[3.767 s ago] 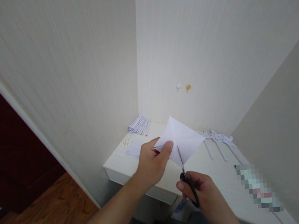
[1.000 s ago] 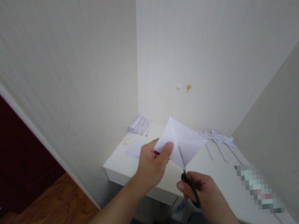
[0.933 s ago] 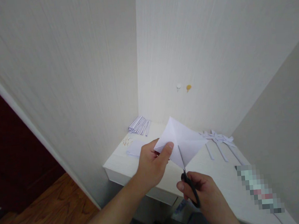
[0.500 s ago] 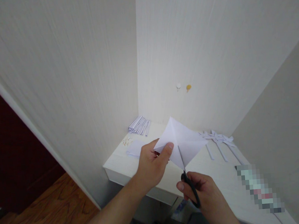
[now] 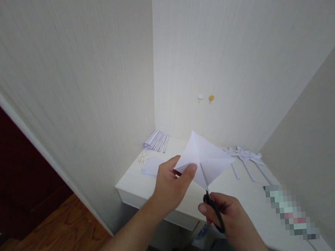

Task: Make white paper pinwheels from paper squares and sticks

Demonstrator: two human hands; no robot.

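My left hand (image 5: 170, 186) pinches the left corner of a creased white paper square (image 5: 205, 157), held up like a diamond above the white desk (image 5: 242, 197). My right hand (image 5: 229, 217) grips black-handled scissors (image 5: 210, 203) below it. The blades point up into the paper's lower corner, along a crease.
A bundle of rolled paper strips (image 5: 156, 140) lies at the desk's back left, with small pale bits (image 5: 142, 158) and a flat sheet (image 5: 151, 166) nearby. Folded paper shapes and strips (image 5: 245, 158) lie at the back right. Walls enclose the desk. Wood floor (image 5: 43, 243) is at left.
The scissor blades have gone slightly deeper into the paper's lower corner. My left hand and the paper have shifted a little right and down.
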